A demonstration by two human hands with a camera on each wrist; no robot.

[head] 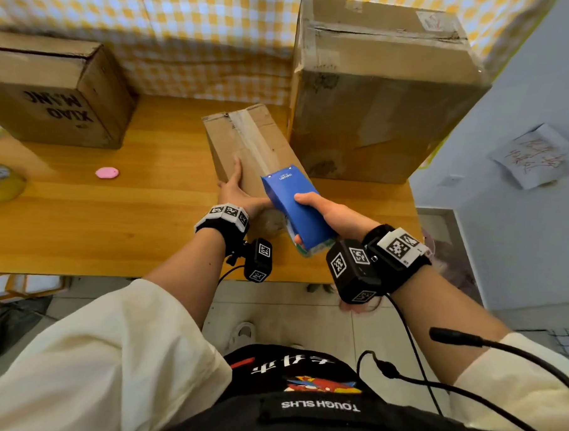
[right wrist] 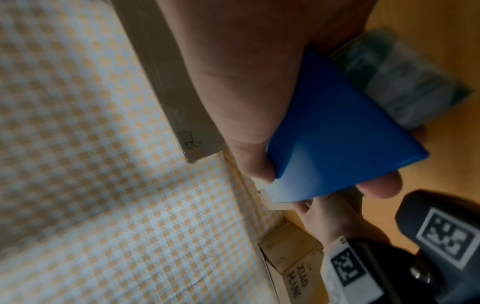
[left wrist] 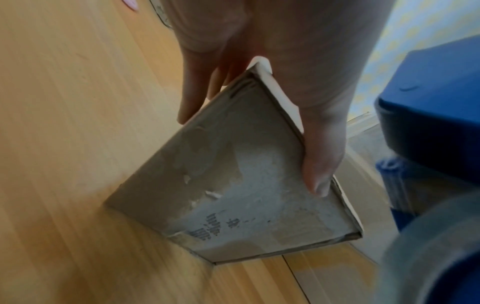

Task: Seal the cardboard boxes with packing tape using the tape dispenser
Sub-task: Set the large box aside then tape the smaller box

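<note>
A small cardboard box lies at an angle in the middle of the wooden table, with a strip of clear tape down its top. My left hand holds its near left corner; in the left wrist view the hand has its thumb on the box's top edge and its fingers down the side. My right hand grips the blue tape dispenser, whose front end sits over the box's near end. In the right wrist view the tape roll shows behind the dispenser.
A large taped carton stands right behind the small box. A printed carton sits at the far left. A pink object and a yellow roll lie on the left. A checked cloth hangs behind the table.
</note>
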